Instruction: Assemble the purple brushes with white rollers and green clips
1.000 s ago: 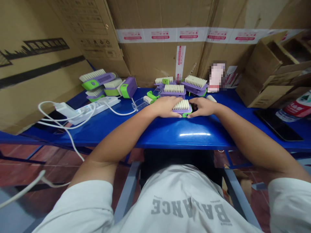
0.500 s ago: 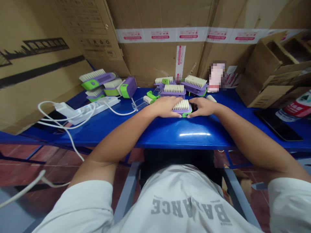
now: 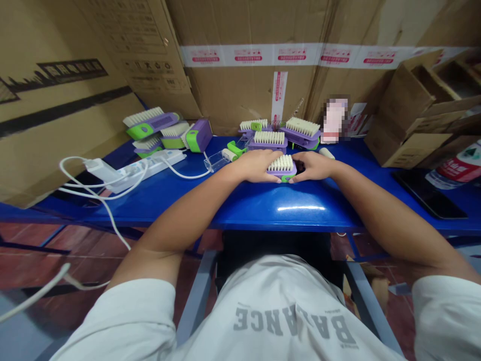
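Head camera view: the left hand [image 3: 257, 165] is partly curled over the left end of a purple-and-green brush [image 3: 281, 164], its fingers over the far side and its thumb along the near side. The right hand [image 3: 311, 166] is bent round the brush's right end, forefinger and thumb spread apart with a dark gap between them, the thumb touching the near green end. Both hands hold the brush, bristles up, low over the blue table [image 3: 263, 205] near its front edge; whether it touches the tabletop is hard to tell. Just behind it lies a second brush [image 3: 268, 141], with a rear-left brush [image 3: 253, 126] and a rear-right brush [image 3: 301, 130] beyond, all bristles up. Left of these are a bright green part [image 3: 236, 148] and a clear plastic piece [image 3: 216, 161]; an off-white cylinder [image 3: 326, 153] sits just beside the right hand. Farther left, a brush pile [image 3: 150, 123] stands behind a white power strip [image 3: 150, 169] with cables. Well to the right, a black phone [image 3: 432, 195] lies flat beside a red-labelled bottle [image 3: 456, 168], near an open cardboard box [image 3: 408, 115]. Taped cardboard [image 3: 233, 85] stands upright along the back.
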The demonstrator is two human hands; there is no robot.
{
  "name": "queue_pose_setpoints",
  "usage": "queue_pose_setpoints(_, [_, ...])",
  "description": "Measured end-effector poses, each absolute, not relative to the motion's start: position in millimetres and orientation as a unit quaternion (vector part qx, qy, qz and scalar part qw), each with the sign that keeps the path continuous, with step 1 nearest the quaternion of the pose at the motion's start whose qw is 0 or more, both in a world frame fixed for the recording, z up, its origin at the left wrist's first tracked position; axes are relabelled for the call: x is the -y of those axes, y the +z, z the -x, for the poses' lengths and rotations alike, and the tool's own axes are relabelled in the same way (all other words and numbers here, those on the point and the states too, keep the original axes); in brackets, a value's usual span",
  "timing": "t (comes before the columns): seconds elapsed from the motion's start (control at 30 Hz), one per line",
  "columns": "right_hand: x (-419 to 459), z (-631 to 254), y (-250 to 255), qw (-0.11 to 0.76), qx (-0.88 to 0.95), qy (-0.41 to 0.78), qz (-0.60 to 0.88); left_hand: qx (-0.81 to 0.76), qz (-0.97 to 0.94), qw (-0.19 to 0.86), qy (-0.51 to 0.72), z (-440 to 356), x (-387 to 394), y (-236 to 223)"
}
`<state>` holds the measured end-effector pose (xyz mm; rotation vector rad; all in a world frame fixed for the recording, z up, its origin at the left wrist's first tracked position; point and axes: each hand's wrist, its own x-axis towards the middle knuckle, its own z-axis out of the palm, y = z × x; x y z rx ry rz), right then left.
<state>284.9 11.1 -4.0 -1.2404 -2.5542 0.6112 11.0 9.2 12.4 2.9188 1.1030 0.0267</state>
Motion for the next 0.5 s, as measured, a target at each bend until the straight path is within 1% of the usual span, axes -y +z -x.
queue_pose_setpoints(0.23, [-9,-284,1,0.105,0.865,0.209,0.443,-0.352,-0.935,0.041,0.029,-5,-12,13])
queue_pose_setpoints(0.5, [-10,-296,7,0.079,0.856,0.208,0.468,-0.355,-0.933,0.053,0.006,5,-17,18])
